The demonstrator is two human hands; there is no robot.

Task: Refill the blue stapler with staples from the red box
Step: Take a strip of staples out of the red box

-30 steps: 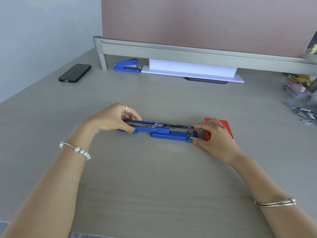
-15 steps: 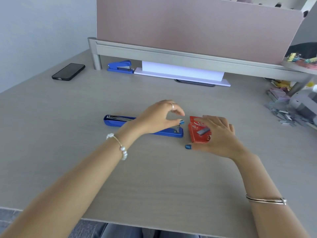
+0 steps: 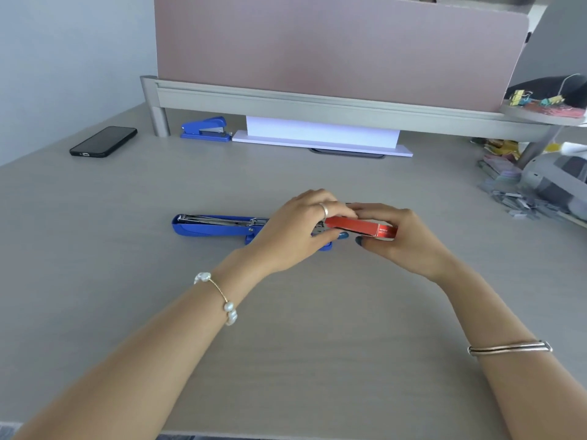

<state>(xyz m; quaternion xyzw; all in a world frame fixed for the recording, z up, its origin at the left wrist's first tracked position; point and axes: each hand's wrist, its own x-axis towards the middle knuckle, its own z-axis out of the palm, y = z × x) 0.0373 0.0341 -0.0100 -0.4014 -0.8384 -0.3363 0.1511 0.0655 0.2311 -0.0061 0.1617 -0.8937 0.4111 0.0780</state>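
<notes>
The blue stapler [image 3: 216, 226] lies flat on the desk, swung fully open, its metal staple channel facing up. Its right end is hidden under my left hand [image 3: 295, 230]. The red box [image 3: 359, 228] is lifted a little off the desk just right of the stapler, held level. My right hand [image 3: 403, 239] grips its right part, thumb below and fingers over the top. My left hand pinches the box's left end with thumb and fingers. I cannot tell whether the box is open.
A second, closed blue stapler [image 3: 206, 129] and a white paper stack [image 3: 320, 134] sit at the back under the partition rail. A black phone [image 3: 103, 141] lies far left. Loose staples [image 3: 514, 201] and a grey device [image 3: 556, 182] crowd the right edge.
My right hand lifted the red box off the desk and turned it level. My left hand moved right from the stapler to the box's left end. The stapler stayed put.
</notes>
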